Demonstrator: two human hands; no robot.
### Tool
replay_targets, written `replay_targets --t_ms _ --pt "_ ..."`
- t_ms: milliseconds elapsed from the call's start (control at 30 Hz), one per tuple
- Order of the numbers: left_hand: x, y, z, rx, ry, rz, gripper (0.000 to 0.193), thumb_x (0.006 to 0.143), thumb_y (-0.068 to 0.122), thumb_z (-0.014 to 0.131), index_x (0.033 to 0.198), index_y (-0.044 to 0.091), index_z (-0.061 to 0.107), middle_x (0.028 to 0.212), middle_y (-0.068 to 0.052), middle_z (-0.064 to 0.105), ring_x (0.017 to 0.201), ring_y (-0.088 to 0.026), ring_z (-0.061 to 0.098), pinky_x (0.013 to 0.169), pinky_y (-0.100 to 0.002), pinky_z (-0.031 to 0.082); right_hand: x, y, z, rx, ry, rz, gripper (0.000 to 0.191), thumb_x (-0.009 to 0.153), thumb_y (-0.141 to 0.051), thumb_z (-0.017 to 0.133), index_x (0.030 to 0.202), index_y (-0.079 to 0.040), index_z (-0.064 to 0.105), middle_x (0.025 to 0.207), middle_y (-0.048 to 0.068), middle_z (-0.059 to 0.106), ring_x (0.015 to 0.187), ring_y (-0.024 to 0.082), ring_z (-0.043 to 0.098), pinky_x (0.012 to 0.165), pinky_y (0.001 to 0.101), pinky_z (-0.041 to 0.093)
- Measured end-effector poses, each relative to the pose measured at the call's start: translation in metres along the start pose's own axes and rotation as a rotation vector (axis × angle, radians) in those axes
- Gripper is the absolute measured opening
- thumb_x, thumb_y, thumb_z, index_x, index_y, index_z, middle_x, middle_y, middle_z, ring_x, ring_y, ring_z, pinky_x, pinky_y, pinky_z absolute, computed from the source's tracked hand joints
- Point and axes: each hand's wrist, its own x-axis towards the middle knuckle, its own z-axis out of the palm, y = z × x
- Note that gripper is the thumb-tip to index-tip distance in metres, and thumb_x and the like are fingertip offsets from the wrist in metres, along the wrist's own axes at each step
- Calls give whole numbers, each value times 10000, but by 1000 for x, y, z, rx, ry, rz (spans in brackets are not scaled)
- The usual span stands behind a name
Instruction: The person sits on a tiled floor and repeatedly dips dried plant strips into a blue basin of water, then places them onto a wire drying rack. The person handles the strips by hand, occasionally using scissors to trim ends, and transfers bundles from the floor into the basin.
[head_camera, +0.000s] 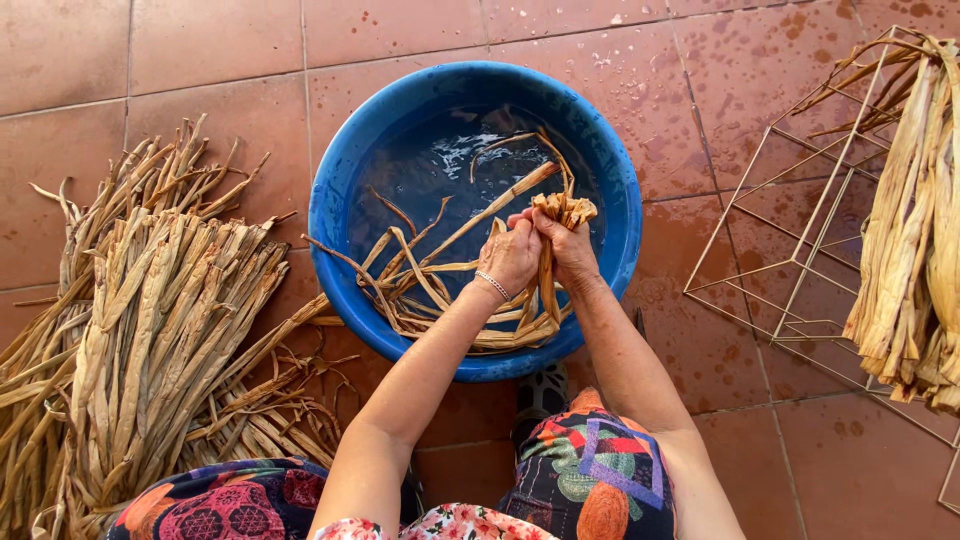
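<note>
Both hands work a bunch of wet fibre strips over the blue basin.

The left hand and right hand press together, fingers wrapped tight around a folded bunch of strips held just above the dark water in the round plastic basin, mid-floor. It looks like soaking and wringing, though the grip itself is partly hidden. Next comes a firm, even squeeze without snapping the fibres. The wet strips lie limp, glossy, ribbon-like; the dry bundle by the floor's left edge is stiff, ridged, straw-pale. At the right edge, a thin wire rack carries more strips.
</note>
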Motion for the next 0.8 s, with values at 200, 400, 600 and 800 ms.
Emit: replay_targets --t_ms 200,400,600,800 --pt "-12 20 2 144 -133 90 285 1019 281 469 915 56 610 783 -243 701 736 -436 705 693 -556 557 18 -2 -23 -30 307 -207 70 968 -103 665 947 -52 623 773 99 673 606 220 680 549 358 593" --pt "-40 43 -10 -39 -58 225 208 975 209 524 864 45 586 717 -227 677 693 -447 667 668 -567 517 42 -56 -70 -21 467 -294 139 1005 -143 667 905 -62 616 700 76 648 580 208 666 545 341 588" --pt "-83 37 -39 -200 -43 385 163 983 158 519 866 48 550 763 -198 638 785 -410 630 731 -526 505 57 -112 -107 101 708 -366 151 941 -99 698 839 -54 595 624 84 622 468 237 627 444 397 556" --pt "-100 24 -63 -220 -81 424 147 974 130 525 865 35 546 790 -173 592 820 -382 593 748 -505 492 61 -138 -118 193 843 -321 167 912 -73 700 791 -34 592 601 77 613 443 225 609 432 394 548"
